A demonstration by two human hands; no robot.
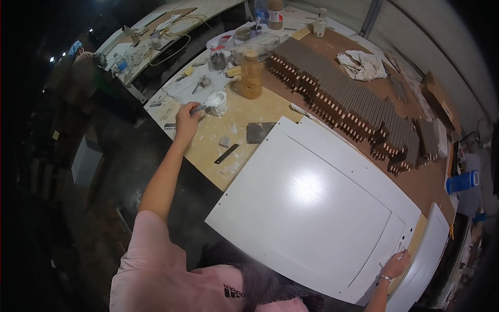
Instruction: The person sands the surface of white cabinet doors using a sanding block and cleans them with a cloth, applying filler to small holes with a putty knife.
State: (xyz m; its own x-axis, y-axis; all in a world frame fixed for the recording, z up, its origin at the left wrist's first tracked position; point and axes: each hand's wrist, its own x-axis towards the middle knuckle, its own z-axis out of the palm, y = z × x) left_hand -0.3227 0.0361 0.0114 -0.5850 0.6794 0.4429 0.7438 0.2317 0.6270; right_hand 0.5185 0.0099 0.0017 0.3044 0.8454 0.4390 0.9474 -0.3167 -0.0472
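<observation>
White panel [291, 208] lies across the workbench's [204, 151] near side.
Head view: my left hand [187, 120] pinches a tool [196, 109] at some white paste [216, 103]; my right hand [397, 264] is at the panel's right end, whether pinching anything I cannot tell. Print marks my pink shirt [210, 281] and a bottle's label [275, 19].

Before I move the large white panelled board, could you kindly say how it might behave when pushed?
The large white panelled board is probably stiff, given its broad, framed shape. Its glossy face, catching a bright reflection, may be slippery. It could tip if pushed closer, since its near-left corner appears to jut past the pale yellow worktop.
</observation>
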